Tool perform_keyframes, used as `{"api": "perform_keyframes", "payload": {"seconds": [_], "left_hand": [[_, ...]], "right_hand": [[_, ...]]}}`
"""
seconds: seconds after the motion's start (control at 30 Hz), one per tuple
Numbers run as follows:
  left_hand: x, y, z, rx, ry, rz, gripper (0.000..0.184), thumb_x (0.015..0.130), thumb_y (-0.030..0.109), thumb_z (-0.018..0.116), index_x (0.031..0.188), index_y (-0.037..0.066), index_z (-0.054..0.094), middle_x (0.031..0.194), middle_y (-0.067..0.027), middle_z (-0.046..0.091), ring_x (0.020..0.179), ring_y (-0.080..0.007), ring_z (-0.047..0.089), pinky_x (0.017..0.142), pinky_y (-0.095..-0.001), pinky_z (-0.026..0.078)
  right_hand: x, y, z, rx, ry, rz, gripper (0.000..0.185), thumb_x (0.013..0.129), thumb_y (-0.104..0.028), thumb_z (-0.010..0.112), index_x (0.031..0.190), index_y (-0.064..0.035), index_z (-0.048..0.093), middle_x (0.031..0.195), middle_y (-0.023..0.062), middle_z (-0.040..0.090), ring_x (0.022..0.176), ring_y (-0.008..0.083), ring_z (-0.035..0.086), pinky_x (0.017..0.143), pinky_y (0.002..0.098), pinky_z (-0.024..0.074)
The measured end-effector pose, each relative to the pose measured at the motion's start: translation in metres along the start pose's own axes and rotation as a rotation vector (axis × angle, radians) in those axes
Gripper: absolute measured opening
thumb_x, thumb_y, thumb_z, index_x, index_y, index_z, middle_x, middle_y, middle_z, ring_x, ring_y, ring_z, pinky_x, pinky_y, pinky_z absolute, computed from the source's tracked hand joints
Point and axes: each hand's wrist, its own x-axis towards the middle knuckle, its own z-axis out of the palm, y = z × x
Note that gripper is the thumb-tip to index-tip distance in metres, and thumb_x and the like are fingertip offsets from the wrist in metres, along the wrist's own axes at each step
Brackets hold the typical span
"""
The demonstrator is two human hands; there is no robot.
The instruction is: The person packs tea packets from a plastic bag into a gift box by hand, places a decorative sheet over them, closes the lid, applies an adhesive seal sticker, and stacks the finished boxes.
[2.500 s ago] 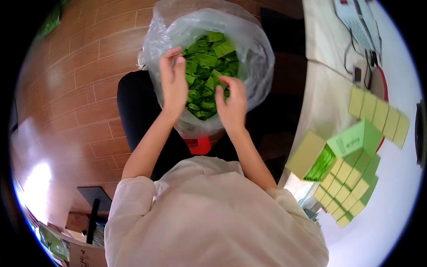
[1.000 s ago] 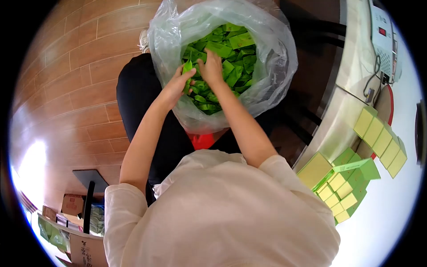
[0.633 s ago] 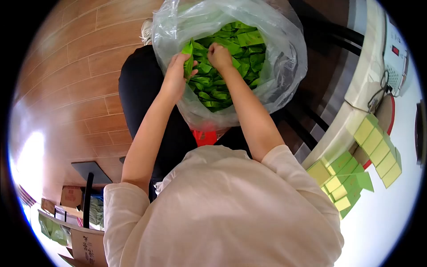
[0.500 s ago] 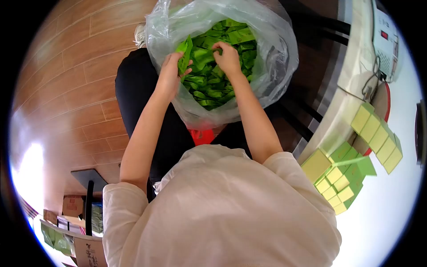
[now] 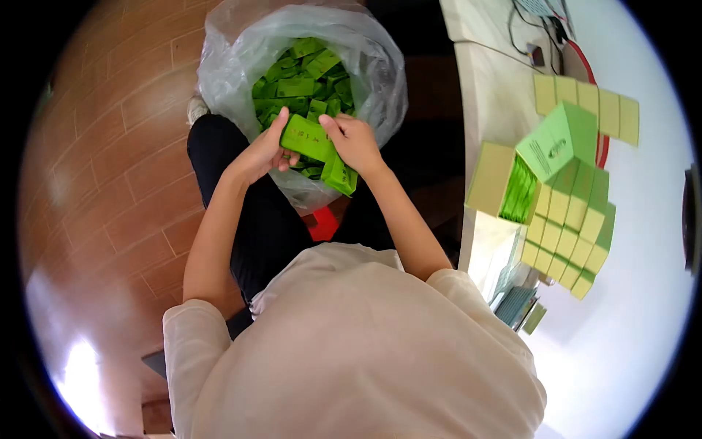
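Between my two hands, over the near part of the bag's opening, are several small bright green packets (image 5: 307,137) with dark printing. My left hand (image 5: 262,152) is closed on the left end of the packets, its thumb on top. My right hand (image 5: 356,143) grips their right side, thumb pressed on the upper face; another green packet (image 5: 338,176) hangs tilted below that hand. Underneath stands a large clear plastic bag (image 5: 376,55), open at the top, with many loose green packets (image 5: 296,88) inside. How many packets each hand holds, I cannot tell.
To the right is a white table with an open green box (image 5: 556,143) with packets in it. Stacked green boxes (image 5: 567,230) stand beside it, and a row of boxes (image 5: 589,106) lies behind. Cables (image 5: 537,25) run along the table. Wood-look floor (image 5: 110,154) lies left.
My hands have come together nearer my body, now with packets held between them; before, my right hand was down among the loose packets. The view has turned toward the table, showing the open box.
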Motion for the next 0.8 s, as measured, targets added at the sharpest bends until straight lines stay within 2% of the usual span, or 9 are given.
{"api": "perform_keyframes", "payload": {"seconds": [0.1,0.13,0.23,0.33,0.47,0.53,0.6,0.7,0.8], "left_hand": [[-0.005,-0.003,0.036,0.105,0.076,0.332,0.05,0.096,0.048,0.044,0.127,0.008,0.047,0.107,-0.0015,0.056,0.09,-0.0107,0.055,0.067,-0.024,0.044],[-0.008,-0.003,0.054,-0.044,0.008,0.423,0.056,0.094,0.04,0.052,0.138,0.007,0.037,0.118,-0.0017,0.051,0.105,-0.0123,0.05,0.086,-0.0272,0.041],[0.009,-0.023,0.088,-0.163,0.042,0.531,0.063,0.092,0.034,0.058,0.141,0.008,0.029,0.128,-0.004,0.046,0.118,-0.0144,0.044,0.099,-0.0301,0.034],[0.015,-0.027,0.121,-0.294,0.098,0.479,0.052,0.093,0.031,0.056,0.135,0.01,0.034,0.124,-0.0062,0.048,0.115,-0.0178,0.048,0.091,-0.0313,0.041],[-0.005,-0.015,0.145,-0.296,0.124,0.485,0.04,0.097,0.028,0.048,0.133,0.013,0.037,0.12,-0.0075,0.053,0.108,-0.0193,0.054,0.092,-0.0359,0.045],[-0.013,-0.014,0.146,-0.227,0.179,0.453,0.038,0.097,0.027,0.048,0.131,0.013,0.038,0.117,-0.0063,0.054,0.102,-0.0183,0.056,0.091,-0.0364,0.046],[-0.021,-0.019,0.155,-0.176,0.165,0.45,0.036,0.093,0.031,0.054,0.119,0.011,0.039,0.111,-0.0064,0.052,0.097,-0.0171,0.054,0.08,-0.0328,0.046],[-0.026,-0.03,0.189,-0.311,0.007,0.23,0.039,0.093,0.032,0.052,0.124,0.013,0.038,0.115,-0.0046,0.051,0.101,-0.0152,0.053,0.087,-0.0322,0.044],[-0.026,-0.034,0.209,-0.314,-0.019,0.26,0.054,0.094,0.042,0.051,0.135,0.014,0.03,0.123,-0.0063,0.046,0.11,-0.0159,0.05,0.091,-0.0328,0.044]], "right_hand": [[-0.026,0.005,0.004,0.993,-0.033,0.437,0.049,0.095,-0.045,0.051,0.085,-0.0003,0.068,0.085,0.0043,0.065,0.071,0.0084,0.056,0.061,0.0261,0.045],[-0.036,-0.007,-0.005,0.998,-0.005,0.428,0.049,0.095,-0.045,0.051,0.085,-0.0003,0.068,0.085,0.0043,0.065,0.071,0.0084,0.056,0.061,0.0261,0.045],[-0.061,-0.023,-0.017,1.338,0.201,0.6,0.049,0.096,-0.044,0.05,0.085,0.0004,0.067,0.079,0.0037,0.063,0.074,0.0093,0.055,0.068,0.0251,0.0448],[-0.083,-0.016,-0.001,1.011,0.234,0.443,0.052,0.096,-0.047,0.046,0.081,-0.0013,0.065,0.074,0.0024,0.061,0.064,0.0114,0.053,0.061,0.024,0.041],[-0.103,-0.017,-0.028,0.428,0.359,0.31,0.037,0.097,-0.03,0.047,0.08,-0.0007,0.06,0.068,0.0029,0.053,0.068,0.0133,0.05,0.064,0.0261,0.0406],[-0.104,-0.011,-0.053,0.556,0.488,0.046,0.035,0.098,-0.028,0.045,0.076,-0.0031,0.054,0.065,0.0001,0.048,0.061,0.0111,0.046,0.057,0.0256,0.0377],[-0.102,-0.012,-0.081,0.862,0.354,0.055,0.033,0.1,-0.03,0.042,0.081,-0.0037,0.052,0.064,-0.0006,0.043,0.058,0.0094,0.038,0.055,0.0261,0.0355],[-0.093,-0.024,-0.091,0.751,0.443,-0.072,0.029,0.099,-0.028,0.043,0.088,-0.0042,0.054,0.062,0.0044,0.045,0.056,0.0129,0.044,0.054,0.0287,0.037],[-0.094,-0.031,-0.089,0.617,0.556,-0.1,0.021,0.098,-0.022,0.044,0.094,-0.0056,0.056,0.068,0.0116,0.052,0.062,0.0239,0.053,0.059,0.0346,0.0407]]}}
